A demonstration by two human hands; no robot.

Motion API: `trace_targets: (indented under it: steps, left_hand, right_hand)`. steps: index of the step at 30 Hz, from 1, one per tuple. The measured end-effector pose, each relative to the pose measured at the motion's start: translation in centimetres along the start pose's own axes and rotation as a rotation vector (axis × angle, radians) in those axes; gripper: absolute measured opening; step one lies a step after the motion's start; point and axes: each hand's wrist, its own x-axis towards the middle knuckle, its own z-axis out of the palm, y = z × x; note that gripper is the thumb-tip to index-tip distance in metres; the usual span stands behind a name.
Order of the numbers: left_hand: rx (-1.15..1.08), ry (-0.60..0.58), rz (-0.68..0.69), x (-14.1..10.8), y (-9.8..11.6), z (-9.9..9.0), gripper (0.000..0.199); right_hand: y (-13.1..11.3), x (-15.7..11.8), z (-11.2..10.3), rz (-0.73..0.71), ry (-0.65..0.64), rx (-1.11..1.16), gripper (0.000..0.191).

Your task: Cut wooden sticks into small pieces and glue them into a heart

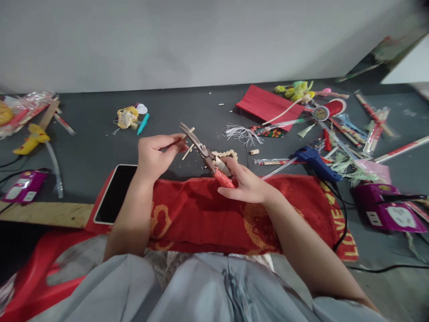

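A pair of pliers (204,152) with red-wrapped handles is in my right hand (246,181), its jaws pointing up and left. My left hand (161,154) is pinched beside the jaws, around the end of a thin pale stick (191,130) that meets the jaws. Another short stick piece (188,152) lies on the dark table just below. Behind the pliers and my right fingers sits a beaded, pale wooden-looking piece (231,154), partly hidden. Small crumbs are scattered around it.
A red towel (208,214) covers the near edge, beside a tablet (115,194). Right: red paper (268,107), a thread spool (330,110), a blue glue gun (317,163), a purple box (387,208). Left: a yellow glue gun (31,139), yarn (127,118), a teal marker (143,124).
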Motion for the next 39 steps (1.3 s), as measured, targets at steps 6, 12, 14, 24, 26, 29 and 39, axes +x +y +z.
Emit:
trace_targets:
  steps: [6, 12, 14, 24, 26, 29, 39]
  left_hand:
    - [0.175, 0.040, 0.167, 0.1, 0.7, -0.3, 0.016]
    - [0.295, 0.043, 0.241, 0.2, 0.7, -0.2, 0.019]
    - [0.315, 0.044, 0.282, 0.2, 0.5, -0.2, 0.018]
    - [0.302, 0.033, 0.446, 0.5, 0.2, -0.3, 0.016]
    - [0.317, 0.024, 0.423, 0.5, 0.2, -0.2, 0.016]
    - [0.337, 0.005, 0.404, 0.5, 0.2, -0.3, 0.017]
    - [0.130, 0.083, 0.191, 0.1, 0.1, 1.1, 0.016]
  right_hand:
    - [0.0, 0.1, 0.5, -0.041, 0.042, -0.052, 0.045]
    - [-0.3, 0.1, 0.7, 0.009, 0.073, -0.072, 0.049]
    - [-0.3, 0.1, 0.7, 0.030, 0.064, -0.036, 0.047]
    - [-0.8, 0.4, 0.7, 0.116, -0.064, 0.222, 0.045]
    - [-0.8, 0.4, 0.8, 0.125, -0.056, 0.212, 0.045]
    - [-0.8, 0.5, 0.9, 0.133, -0.032, 0.177, 0.044]
    - [-1.0, 0.4, 1.0, 0.148, 0.045, 0.101, 0.045]
